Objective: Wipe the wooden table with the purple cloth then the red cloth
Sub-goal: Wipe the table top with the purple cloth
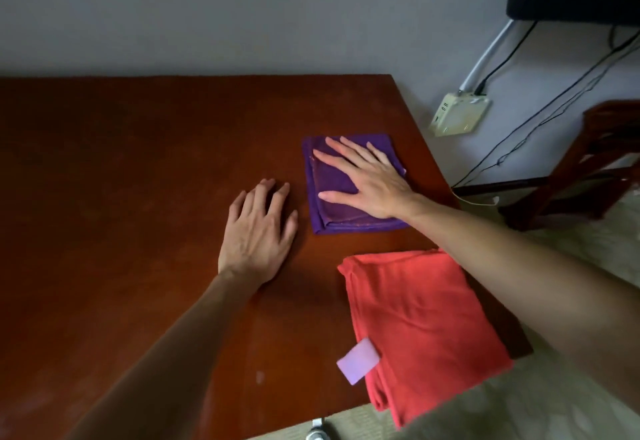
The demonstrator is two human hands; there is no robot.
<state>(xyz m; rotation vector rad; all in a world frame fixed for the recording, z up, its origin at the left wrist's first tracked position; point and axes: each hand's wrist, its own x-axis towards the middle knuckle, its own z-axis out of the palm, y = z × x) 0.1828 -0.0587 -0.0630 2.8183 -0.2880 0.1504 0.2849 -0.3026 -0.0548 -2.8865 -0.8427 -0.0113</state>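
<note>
A: Where's the purple cloth (pixel 349 193)?
B: Folded, far right on the tabletop (pixel 121 180), under the right hand (pixel 367 180), fingers spread flat.
A: The left hand (pixel 258 231)?
B: Just beside it, seemingly resting open. Red cloth (pixel 422 328) lies nearer, overhanging the edge.

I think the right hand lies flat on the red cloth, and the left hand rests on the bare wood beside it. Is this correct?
Not quite. In the head view the right hand lies flat on the purple cloth, not the red cloth, which lies untouched nearer the person. The left hand does rest on the bare wooden table beside it.
</note>
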